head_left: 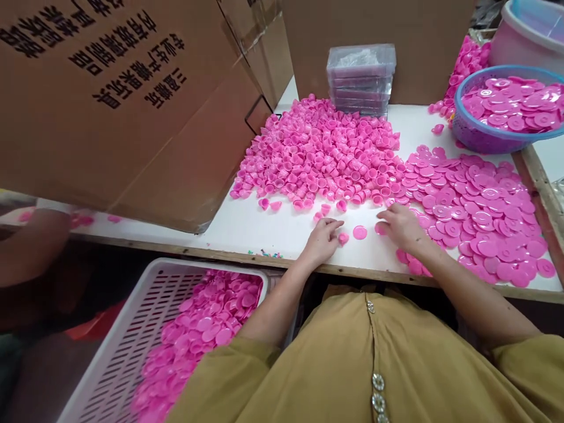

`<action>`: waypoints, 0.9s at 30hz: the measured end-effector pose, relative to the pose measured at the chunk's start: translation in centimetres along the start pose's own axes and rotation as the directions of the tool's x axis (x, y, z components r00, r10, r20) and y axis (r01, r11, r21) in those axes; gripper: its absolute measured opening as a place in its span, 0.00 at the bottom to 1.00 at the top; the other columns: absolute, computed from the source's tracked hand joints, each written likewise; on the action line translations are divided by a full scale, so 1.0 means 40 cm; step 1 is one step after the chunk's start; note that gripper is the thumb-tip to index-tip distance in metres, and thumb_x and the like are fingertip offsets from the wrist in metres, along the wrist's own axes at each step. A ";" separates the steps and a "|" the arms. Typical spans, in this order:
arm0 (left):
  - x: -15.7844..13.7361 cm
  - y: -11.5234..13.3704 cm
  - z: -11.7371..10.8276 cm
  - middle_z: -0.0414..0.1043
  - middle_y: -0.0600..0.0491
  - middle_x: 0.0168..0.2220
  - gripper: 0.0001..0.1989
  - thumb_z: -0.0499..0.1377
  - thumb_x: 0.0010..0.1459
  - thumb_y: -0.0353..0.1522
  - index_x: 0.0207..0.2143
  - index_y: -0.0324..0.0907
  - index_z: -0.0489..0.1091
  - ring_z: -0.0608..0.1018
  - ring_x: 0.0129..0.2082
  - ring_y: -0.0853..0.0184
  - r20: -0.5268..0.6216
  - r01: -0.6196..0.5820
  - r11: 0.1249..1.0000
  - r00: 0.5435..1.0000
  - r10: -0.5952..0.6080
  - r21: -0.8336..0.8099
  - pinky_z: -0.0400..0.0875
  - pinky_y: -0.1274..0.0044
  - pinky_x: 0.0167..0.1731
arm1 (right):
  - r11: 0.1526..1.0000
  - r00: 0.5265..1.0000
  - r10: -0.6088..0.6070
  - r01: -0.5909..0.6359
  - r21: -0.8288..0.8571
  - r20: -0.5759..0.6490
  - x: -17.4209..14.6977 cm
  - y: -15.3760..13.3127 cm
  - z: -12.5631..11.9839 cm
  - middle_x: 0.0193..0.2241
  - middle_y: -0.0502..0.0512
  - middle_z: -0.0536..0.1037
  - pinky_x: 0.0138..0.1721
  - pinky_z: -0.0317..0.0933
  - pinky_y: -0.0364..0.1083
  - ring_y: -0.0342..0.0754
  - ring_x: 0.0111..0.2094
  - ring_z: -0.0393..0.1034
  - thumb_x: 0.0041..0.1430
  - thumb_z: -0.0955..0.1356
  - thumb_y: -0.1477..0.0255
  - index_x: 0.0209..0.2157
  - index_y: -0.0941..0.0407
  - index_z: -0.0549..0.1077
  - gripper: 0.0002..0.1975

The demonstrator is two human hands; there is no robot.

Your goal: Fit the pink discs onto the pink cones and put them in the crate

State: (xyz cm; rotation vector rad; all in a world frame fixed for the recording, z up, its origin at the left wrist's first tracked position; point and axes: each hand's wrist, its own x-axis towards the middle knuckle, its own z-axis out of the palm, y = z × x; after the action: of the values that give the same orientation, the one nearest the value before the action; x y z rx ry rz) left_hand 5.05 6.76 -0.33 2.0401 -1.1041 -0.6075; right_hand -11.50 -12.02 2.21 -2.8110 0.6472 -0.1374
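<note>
My left hand [323, 239] is low over the white table's front edge, its thumb and forefinger closed at a small pink toy cup [343, 238]. To the right, my right hand [402, 226] has its fingers bent over a flat pink toy saucer [380, 228], which its fingertips partly cover. Between the two hands a single round saucer [360, 232] lies flat on the table. A heap of pink cups [317, 155] spreads beyond my hands. Many pink saucers [480, 211] lie in a loose layer to the right of my right hand.
A large cardboard box [145, 135] stands at left. Clear plastic boxes [361, 79] are stacked behind the cups. A blue basket [484, 132] of saucers sits back right. Below the table edge is a white crate [152, 276] of pink pieces. Another person's arm [33, 244] shows far left.
</note>
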 end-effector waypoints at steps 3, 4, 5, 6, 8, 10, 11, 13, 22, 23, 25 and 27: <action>-0.018 0.012 -0.008 0.66 0.47 0.49 0.22 0.60 0.51 0.26 0.50 0.41 0.73 0.75 0.41 0.67 0.051 -0.087 0.994 0.995 0.084 0.059 0.74 0.75 0.42 | 0.997 0.983 -0.077 0.075 0.017 0.168 0.036 -0.085 0.021 0.41 0.62 0.72 0.36 0.61 0.47 0.53 0.40 0.70 0.62 0.66 0.68 0.44 0.58 0.76 0.12; -0.020 0.015 -0.008 0.67 0.48 0.47 0.20 0.60 0.51 0.26 0.49 0.41 0.74 0.75 0.40 0.67 0.071 -0.103 0.990 0.993 0.096 0.100 0.74 0.75 0.42 | 0.997 0.975 -0.077 0.076 0.012 0.208 0.047 -0.101 0.027 0.42 0.62 0.71 0.35 0.60 0.46 0.53 0.40 0.70 0.62 0.66 0.68 0.44 0.59 0.75 0.12; -0.020 0.017 -0.007 0.68 0.49 0.43 0.18 0.60 0.52 0.26 0.46 0.42 0.75 0.75 0.38 0.67 0.085 -0.108 0.984 0.992 0.097 0.142 0.73 0.75 0.42 | 0.998 0.970 -0.069 0.068 0.011 0.234 0.057 -0.109 0.031 0.43 0.63 0.71 0.34 0.60 0.46 0.53 0.40 0.70 0.61 0.67 0.68 0.44 0.59 0.74 0.12; -0.018 0.019 -0.005 0.69 0.50 0.39 0.15 0.60 0.52 0.27 0.43 0.42 0.76 0.75 0.37 0.68 0.092 -0.105 0.979 0.992 0.090 0.173 0.72 0.74 0.42 | 0.998 0.967 -0.062 0.059 0.021 0.247 0.066 -0.109 0.034 0.44 0.63 0.70 0.33 0.59 0.45 0.52 0.40 0.70 0.60 0.67 0.69 0.44 0.59 0.73 0.12; -0.007 0.022 0.001 0.69 0.52 0.34 0.10 0.59 0.54 0.28 0.39 0.41 0.77 0.74 0.33 0.68 0.089 -0.087 0.978 0.993 0.071 0.192 0.70 0.75 0.40 | 0.995 0.966 -0.066 0.045 0.088 0.252 0.080 -0.094 0.038 0.44 0.62 0.71 0.32 0.58 0.44 0.50 0.38 0.70 0.58 0.68 0.70 0.42 0.59 0.72 0.10; 0.010 0.027 0.011 0.69 0.52 0.32 0.09 0.60 0.54 0.29 0.37 0.40 0.77 0.73 0.31 0.69 0.080 -0.081 0.982 0.995 0.068 0.173 0.69 0.77 0.36 | 0.979 0.968 -0.060 0.009 0.205 0.245 0.087 -0.067 0.036 0.37 0.57 0.73 0.31 0.57 0.44 0.48 0.34 0.70 0.56 0.69 0.73 0.37 0.58 0.71 0.07; 0.020 0.030 0.018 0.69 0.52 0.32 0.08 0.60 0.53 0.29 0.36 0.40 0.77 0.73 0.31 0.69 0.081 -0.088 0.983 0.994 0.075 0.163 0.68 0.77 0.35 | 0.961 0.969 -0.043 -0.027 0.276 0.245 0.087 -0.053 0.034 0.32 0.54 0.74 0.30 0.57 0.43 0.46 0.31 0.69 0.55 0.69 0.74 0.34 0.57 0.70 0.05; 0.042 0.038 0.033 0.69 0.53 0.31 0.06 0.61 0.53 0.29 0.34 0.40 0.77 0.72 0.30 0.69 0.093 -0.119 0.981 0.990 0.106 0.153 0.66 0.78 0.33 | 0.880 0.963 0.031 -0.152 0.450 0.266 0.081 -0.031 0.026 0.24 0.48 0.72 0.28 0.57 0.42 0.44 0.26 0.68 0.54 0.69 0.75 0.31 0.56 0.69 0.04; 0.089 0.055 0.068 0.72 0.53 0.29 0.06 0.63 0.53 0.33 0.30 0.39 0.72 0.72 0.29 0.69 0.111 -0.119 0.987 0.988 0.108 0.104 0.62 0.78 0.29 | 0.373 0.851 0.240 -0.524 0.765 0.466 0.059 -0.070 0.050 0.15 0.49 0.73 0.16 0.61 0.38 0.41 0.16 0.68 0.53 0.73 0.74 0.26 0.58 0.68 0.10; 0.087 0.056 0.064 0.72 0.53 0.29 0.07 0.63 0.53 0.35 0.30 0.39 0.72 0.72 0.28 0.69 0.118 -0.115 0.988 0.988 0.103 0.101 0.62 0.78 0.29 | 0.378 0.847 0.254 -0.531 0.758 0.467 0.062 -0.075 0.058 0.15 0.48 0.73 0.15 0.61 0.37 0.41 0.16 0.68 0.52 0.74 0.74 0.26 0.57 0.67 0.11; 0.081 0.062 0.054 0.72 0.53 0.28 0.10 0.62 0.54 0.37 0.29 0.39 0.72 0.72 0.28 0.69 0.141 -0.114 0.990 0.985 0.101 0.086 0.62 0.78 0.29 | 0.409 0.844 0.269 -0.536 0.738 0.464 0.070 -0.078 0.069 0.15 0.48 0.73 0.15 0.61 0.37 0.41 0.15 0.68 0.52 0.74 0.74 0.26 0.57 0.67 0.12; 0.076 0.068 0.040 0.72 0.54 0.27 0.10 0.62 0.54 0.38 0.29 0.40 0.72 0.72 0.27 0.69 0.166 -0.116 0.991 0.981 0.104 0.064 0.61 0.78 0.28 | 0.451 0.840 0.270 -0.542 0.709 0.470 0.078 -0.076 0.073 0.15 0.48 0.73 0.14 0.60 0.37 0.41 0.15 0.69 0.53 0.73 0.74 0.26 0.57 0.67 0.11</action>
State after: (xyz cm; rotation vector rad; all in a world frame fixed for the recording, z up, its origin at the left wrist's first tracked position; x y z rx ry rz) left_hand 4.13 2.58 0.59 2.0035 -1.3439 -0.6950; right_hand -7.00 -10.08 0.31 -1.6339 0.8807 0.0666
